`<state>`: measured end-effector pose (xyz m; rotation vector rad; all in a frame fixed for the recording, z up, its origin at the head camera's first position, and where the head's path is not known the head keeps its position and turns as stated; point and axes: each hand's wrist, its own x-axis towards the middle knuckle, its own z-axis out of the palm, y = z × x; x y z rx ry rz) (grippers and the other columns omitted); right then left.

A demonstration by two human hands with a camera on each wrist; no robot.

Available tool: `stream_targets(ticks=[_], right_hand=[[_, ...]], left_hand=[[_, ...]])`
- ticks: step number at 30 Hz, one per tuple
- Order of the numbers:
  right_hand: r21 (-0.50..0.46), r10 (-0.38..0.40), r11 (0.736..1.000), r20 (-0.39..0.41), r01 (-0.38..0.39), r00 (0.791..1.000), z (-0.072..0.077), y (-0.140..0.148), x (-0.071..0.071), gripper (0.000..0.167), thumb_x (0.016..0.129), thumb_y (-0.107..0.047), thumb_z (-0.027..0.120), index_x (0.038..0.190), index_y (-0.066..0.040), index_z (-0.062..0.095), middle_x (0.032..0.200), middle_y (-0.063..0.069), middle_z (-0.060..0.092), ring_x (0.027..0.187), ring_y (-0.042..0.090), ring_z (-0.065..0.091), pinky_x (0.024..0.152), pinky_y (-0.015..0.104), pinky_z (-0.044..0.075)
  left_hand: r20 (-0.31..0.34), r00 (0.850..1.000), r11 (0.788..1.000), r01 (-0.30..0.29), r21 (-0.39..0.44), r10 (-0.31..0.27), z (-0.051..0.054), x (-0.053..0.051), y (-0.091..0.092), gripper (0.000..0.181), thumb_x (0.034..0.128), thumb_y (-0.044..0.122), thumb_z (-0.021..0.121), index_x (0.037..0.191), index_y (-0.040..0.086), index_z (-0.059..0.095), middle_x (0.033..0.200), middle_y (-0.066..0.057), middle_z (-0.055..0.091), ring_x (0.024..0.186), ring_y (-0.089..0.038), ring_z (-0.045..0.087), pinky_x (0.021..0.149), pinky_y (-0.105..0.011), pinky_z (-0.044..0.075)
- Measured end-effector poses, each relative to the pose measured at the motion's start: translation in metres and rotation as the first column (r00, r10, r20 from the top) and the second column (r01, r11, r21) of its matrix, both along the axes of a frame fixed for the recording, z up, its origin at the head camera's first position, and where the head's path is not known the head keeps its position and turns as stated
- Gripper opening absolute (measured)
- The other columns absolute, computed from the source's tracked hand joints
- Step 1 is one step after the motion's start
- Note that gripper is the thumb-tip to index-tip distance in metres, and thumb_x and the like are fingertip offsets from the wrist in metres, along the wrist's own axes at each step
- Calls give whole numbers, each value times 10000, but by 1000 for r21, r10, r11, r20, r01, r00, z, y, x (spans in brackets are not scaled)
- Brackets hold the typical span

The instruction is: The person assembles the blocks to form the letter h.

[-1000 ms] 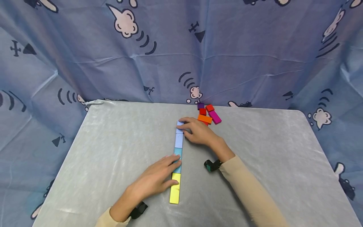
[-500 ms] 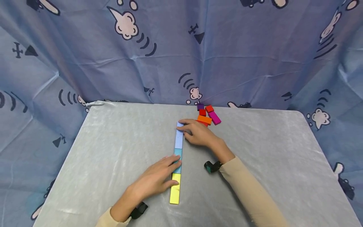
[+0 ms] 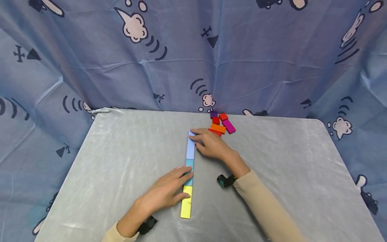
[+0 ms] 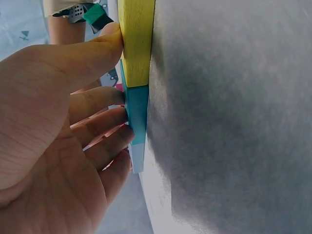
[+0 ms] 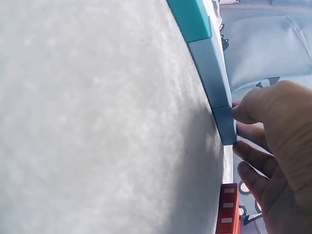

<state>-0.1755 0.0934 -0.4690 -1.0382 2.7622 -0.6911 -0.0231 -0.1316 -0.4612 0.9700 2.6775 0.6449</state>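
In the head view a straight row of flat blocks runs away from the person: a yellow block nearest, a teal block, then two light blue blocks. The left hand lies from the left side with fingertips on the teal block and thumb on the yellow one, fingers loosely spread. At the far end the right hand touches the last light blue block, its fingers slightly bent and the thumb near the right edge. The left wrist view shows the fingertips along the teal block.
Behind the right hand lie an orange block, a magenta block, a purple block and several red ones. A grey cloth covers the table. A patterned blue curtain hangs along its back and sides.
The two light blue blocks appear closed up, with the farther one slightly nearer the person. The right hand has shifted slightly nearer too; the left hand has stayed almost still.
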Motion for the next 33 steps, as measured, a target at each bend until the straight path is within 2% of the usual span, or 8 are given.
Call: stream_targets(ticks=[8, 17, 25, 29, 33], right_hand=[[-2, -18, 1000, -10, 18, 1000, -3, -3, 7, 400, 1027, -124, 650, 1424, -97, 678, 1506, 122, 623, 1401, 309, 608, 1193, 479, 512], [-39, -58, 998, -38, 56, 998, -5, 2, 9, 403, 1033, -81, 615, 1432, -81, 672, 1482, 112, 636, 1374, 293, 627, 1194, 468, 515], [-68, -87, 994, -55, 84, 995, -7, 11, 10, 383, 1026, -76, 613, 1400, -62, 689, 1373, 123, 674, 1284, 293, 652, 1167, 470, 535], [-76, -123, 990, -54, 119, 991, -6, 18, 11, 379, 1026, -96, 622, 1397, -62, 688, 1386, 117, 667, 1300, 304, 641, 1172, 494, 525], [-44, -156, 987, -82, 153, 984, -7, 25, 11, 398, 1023, -124, 644, 1414, -57, 673, 1433, 145, 652, 1363, 343, 604, 1215, 535, 477]], left_hand=[[-4, 1000, 1000, 3, 1, -3, 0, 2, -2, 683, 970, 342, 774, 1532, 27, 546, 1653, -118, 482, 1565, -273, 438, 1320, -437, 347], [-29, 1000, 1000, 8, 0, -8, -1, 2, -1, 680, 964, 339, 783, 1524, 25, 556, 1645, -111, 494, 1556, -265, 452, 1323, -420, 343], [-6, 1000, 1000, 2, 7, -2, -2, 1, -2, 686, 966, 339, 780, 1530, 24, 549, 1650, -114, 487, 1561, -270, 444, 1326, -427, 337], [-4, 1000, 1000, 3, 9, -3, -2, 0, -2, 690, 965, 341, 780, 1531, 22, 546, 1650, -118, 486, 1561, -274, 443, 1329, -428, 329], [-5, 1000, 1000, 1, 6, -1, -2, 0, -1, 693, 965, 349, 779, 1532, 26, 546, 1650, -119, 486, 1562, -277, 441, 1333, -425, 322]])
